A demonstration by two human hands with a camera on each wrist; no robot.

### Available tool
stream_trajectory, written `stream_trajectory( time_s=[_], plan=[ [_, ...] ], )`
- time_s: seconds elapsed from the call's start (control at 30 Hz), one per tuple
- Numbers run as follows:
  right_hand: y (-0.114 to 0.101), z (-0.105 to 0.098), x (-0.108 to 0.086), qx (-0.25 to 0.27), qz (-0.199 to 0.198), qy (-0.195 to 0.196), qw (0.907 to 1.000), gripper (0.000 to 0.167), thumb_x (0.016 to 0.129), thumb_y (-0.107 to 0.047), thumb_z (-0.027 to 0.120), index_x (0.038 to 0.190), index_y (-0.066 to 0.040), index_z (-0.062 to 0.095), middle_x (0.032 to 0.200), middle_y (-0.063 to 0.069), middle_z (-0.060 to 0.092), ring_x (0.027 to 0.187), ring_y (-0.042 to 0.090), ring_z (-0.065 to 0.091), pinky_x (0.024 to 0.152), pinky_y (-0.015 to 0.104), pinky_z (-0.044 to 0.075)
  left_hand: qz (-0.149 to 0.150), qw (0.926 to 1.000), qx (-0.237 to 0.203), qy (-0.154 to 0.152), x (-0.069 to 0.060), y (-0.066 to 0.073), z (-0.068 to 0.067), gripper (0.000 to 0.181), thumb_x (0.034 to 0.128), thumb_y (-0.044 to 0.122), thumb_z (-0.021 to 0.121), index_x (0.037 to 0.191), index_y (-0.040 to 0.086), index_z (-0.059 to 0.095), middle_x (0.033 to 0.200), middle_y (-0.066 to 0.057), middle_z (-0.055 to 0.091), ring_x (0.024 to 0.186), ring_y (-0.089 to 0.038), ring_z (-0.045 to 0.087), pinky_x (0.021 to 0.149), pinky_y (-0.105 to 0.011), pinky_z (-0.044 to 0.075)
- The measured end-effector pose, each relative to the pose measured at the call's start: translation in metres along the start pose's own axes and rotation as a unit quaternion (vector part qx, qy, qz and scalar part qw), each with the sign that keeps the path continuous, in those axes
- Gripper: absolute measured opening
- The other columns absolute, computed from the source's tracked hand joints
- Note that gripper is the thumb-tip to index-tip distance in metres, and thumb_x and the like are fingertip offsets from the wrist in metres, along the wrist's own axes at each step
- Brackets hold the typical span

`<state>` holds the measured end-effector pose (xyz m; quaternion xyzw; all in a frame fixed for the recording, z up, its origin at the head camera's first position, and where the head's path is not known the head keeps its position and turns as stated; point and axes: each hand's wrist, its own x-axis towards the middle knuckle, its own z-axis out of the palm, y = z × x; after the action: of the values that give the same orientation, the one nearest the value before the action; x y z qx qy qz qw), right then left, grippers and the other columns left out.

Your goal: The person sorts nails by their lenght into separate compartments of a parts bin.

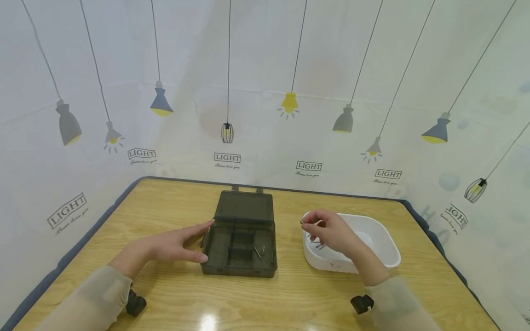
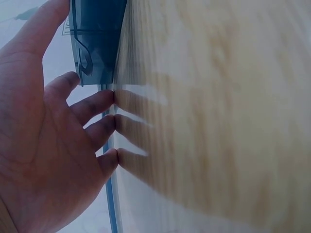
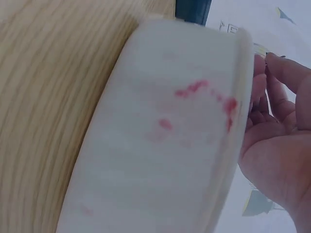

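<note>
A dark translucent compartment box lies with its lid raised back. A few slim metal screws rest in its right compartment. My left hand is at the box's left side, fingers spread and thumb touching the front left corner; in the left wrist view its lower fingertips meet the tabletop. Over the left rim of a white basin, my right hand pinches a small metal screw between thumb and index finger. Several more screws lie in the basin below that hand.
The wooden table has a dark blue edge along a white curtain printed with lamps. Reddish marks show on the basin's outer wall. A black wrist device sits under the left sleeve, another by the right.
</note>
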<state>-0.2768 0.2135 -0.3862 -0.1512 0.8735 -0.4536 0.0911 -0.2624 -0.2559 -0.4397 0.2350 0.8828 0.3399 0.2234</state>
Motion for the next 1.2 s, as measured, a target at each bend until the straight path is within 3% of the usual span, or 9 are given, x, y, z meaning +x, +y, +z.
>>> stream_trajectory(
  time_s=[0.3,0.57,0.73,1.0,1.2],
  plan=[
    [-0.010,0.024,0.010,-0.013,-0.024,0.000,0.9996,0.015,0.109,-0.021,0.071,0.119,-0.011,0.074,0.119,0.012,0.075,0.073,0.018,0.060,0.064,0.028,0.054,0.006,1.0000,0.002,0.002,-0.002,0.002,0.000,0.106,0.1010,0.057,0.075,0.179,0.028,0.010,0.183,-0.015,0.024,0.169,-0.043,0.023,0.134,-0.069,0.021],
    [-0.017,0.039,0.020,-0.007,-0.044,-0.009,0.9990,0.013,0.108,-0.019,0.071,0.117,-0.011,0.076,0.114,0.015,0.075,0.068,0.020,0.065,0.069,0.047,0.063,-0.002,1.0000,-0.008,0.000,0.000,0.000,0.000,0.106,0.1000,0.058,0.076,0.179,0.031,0.010,0.184,-0.011,0.022,0.171,-0.039,0.020,0.136,-0.067,0.020],
    [-0.022,0.050,0.023,-0.009,-0.048,-0.031,0.9983,0.014,0.108,-0.020,0.073,0.114,-0.009,0.076,0.109,0.011,0.073,0.068,0.018,0.067,0.072,0.054,0.063,-0.003,0.9999,-0.011,-0.002,0.001,-0.002,-0.001,0.107,0.0995,0.058,0.077,0.179,0.032,0.010,0.184,-0.011,0.021,0.171,-0.038,0.019,0.136,-0.068,0.020],
    [-0.028,0.064,0.025,-0.030,-0.038,-0.045,0.9978,0.010,0.107,-0.020,0.073,0.114,-0.014,0.075,0.109,0.005,0.072,0.071,0.017,0.066,0.065,0.034,0.055,-0.002,1.0000,-0.009,-0.002,0.002,-0.003,0.000,0.106,0.0999,0.059,0.076,0.179,0.032,0.010,0.184,-0.010,0.022,0.171,-0.038,0.020,0.136,-0.067,0.020],
    [-0.029,0.069,0.025,-0.045,-0.048,-0.058,0.9962,0.013,0.107,-0.019,0.072,0.116,-0.011,0.076,0.106,0.003,0.073,0.070,0.016,0.067,0.068,0.039,0.060,0.001,1.0000,-0.009,-0.002,0.000,0.000,0.000,0.106,0.1006,0.057,0.076,0.179,0.031,0.010,0.184,-0.012,0.022,0.170,-0.040,0.021,0.135,-0.068,0.021]
  ],
)
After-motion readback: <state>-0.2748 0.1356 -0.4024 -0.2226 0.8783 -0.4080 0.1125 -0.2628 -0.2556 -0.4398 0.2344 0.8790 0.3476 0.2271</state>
